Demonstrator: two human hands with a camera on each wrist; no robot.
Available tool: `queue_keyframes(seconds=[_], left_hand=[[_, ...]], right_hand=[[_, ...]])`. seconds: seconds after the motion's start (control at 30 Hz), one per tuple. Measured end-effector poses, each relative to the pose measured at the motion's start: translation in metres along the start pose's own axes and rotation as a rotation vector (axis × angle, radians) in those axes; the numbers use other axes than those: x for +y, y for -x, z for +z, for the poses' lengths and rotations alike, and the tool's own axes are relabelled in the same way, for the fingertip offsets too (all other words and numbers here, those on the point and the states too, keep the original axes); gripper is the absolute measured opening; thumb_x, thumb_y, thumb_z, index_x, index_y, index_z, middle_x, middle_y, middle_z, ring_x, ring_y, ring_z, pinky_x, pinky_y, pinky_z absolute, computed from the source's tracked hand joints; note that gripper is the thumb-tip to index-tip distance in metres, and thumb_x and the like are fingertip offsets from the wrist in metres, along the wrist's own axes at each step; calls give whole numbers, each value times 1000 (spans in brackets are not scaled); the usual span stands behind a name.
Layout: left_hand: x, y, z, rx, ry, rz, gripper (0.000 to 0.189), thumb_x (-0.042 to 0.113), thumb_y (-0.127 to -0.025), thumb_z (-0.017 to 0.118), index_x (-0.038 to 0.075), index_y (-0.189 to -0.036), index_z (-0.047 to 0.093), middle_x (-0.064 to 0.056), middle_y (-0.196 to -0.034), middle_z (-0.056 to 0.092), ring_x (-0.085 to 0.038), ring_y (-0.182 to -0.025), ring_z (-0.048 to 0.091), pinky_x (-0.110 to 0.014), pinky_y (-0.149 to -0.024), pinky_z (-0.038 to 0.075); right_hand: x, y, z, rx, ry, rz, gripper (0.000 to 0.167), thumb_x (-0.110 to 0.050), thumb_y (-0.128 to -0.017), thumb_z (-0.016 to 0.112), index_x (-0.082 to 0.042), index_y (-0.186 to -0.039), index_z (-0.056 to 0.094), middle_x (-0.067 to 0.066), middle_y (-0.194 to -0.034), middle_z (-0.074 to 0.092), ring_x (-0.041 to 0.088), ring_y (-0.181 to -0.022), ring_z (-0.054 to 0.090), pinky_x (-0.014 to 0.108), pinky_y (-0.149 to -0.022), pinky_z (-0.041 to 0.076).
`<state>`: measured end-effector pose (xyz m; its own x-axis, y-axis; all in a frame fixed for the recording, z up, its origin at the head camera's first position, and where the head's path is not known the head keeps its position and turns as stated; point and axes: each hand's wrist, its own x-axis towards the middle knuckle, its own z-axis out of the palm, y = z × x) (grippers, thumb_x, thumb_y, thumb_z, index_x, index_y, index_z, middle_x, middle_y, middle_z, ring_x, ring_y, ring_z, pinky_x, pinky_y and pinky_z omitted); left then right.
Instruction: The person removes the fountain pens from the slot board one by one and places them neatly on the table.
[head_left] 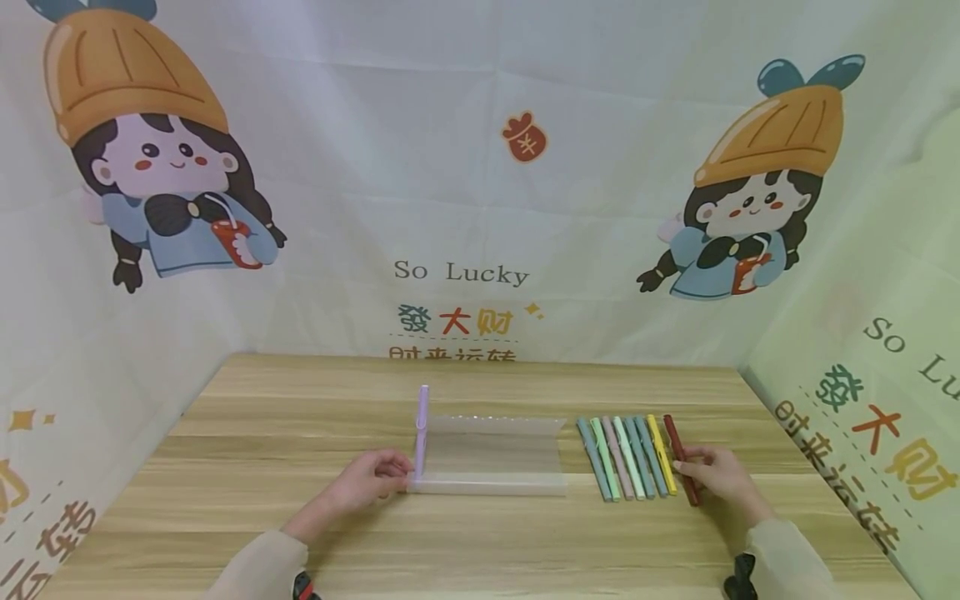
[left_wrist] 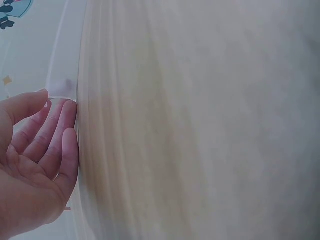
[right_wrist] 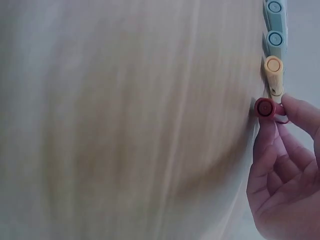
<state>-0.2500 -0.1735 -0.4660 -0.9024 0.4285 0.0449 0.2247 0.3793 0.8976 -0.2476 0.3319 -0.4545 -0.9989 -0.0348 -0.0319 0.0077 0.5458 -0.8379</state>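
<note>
A clear plastic sleeve lies flat on the table, with a purple pen along its left edge. The pen's top reaches past the sleeve's far side. My left hand is at the near left corner of the sleeve, and in the left wrist view the thumb and fingertips pinch the sleeve's edge. At the right, my right hand pinches a dark red pen between thumb and fingers. That pen lies close beside a yellow pen, its end facing the right wrist camera.
Left of the yellow pen, several pens in grey-blue, green, pink and pale mint lie side by side. The wooden table ends at a printed cloth backdrop, which also hangs at both sides.
</note>
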Motion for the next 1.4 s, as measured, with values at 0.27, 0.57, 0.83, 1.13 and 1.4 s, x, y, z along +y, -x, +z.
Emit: queue_keyframes(seconds=[0.27,0.57,0.83,1.13,1.4], left_hand=[[0,0,0,1,9,-4,18,3,-81,60,-7,-96,55,-8,-84,59,-18,-76,55,-28,-58,47],[1,0,0,-5,26,0,19,3,-81,59,-8,-96,55,-9,-84,59,-17,-75,55,-27,-58,46],[1,0,0,-13,35,4,19,4,-82,59,-8,-96,54,-10,-83,59,-16,-74,55,-27,-57,46],[1,1,-1,-11,32,-2,20,3,-81,60,-9,-96,54,-10,-84,59,-19,-76,55,-29,-58,47],[17,5,0,-4,26,1,17,-2,-82,56,-12,-95,53,-15,-83,58,-23,-75,54,-30,-57,46]], right_hand=[[-8,-4,1,51,117,63,39,-10,-82,59,20,-104,49,12,-76,60,17,-60,55,30,-54,47],[-9,-7,2,78,203,93,34,-9,-80,58,16,-100,52,14,-78,59,18,-64,53,29,-54,45],[-7,-9,3,96,207,103,35,-11,-80,59,16,-101,52,13,-79,58,19,-66,53,28,-54,44],[-7,-9,6,121,198,106,37,-15,-81,60,16,-101,53,14,-78,58,17,-62,53,27,-50,46],[-6,-9,6,118,176,113,38,-16,-81,60,16,-102,52,11,-77,58,16,-63,52,25,-50,44]])
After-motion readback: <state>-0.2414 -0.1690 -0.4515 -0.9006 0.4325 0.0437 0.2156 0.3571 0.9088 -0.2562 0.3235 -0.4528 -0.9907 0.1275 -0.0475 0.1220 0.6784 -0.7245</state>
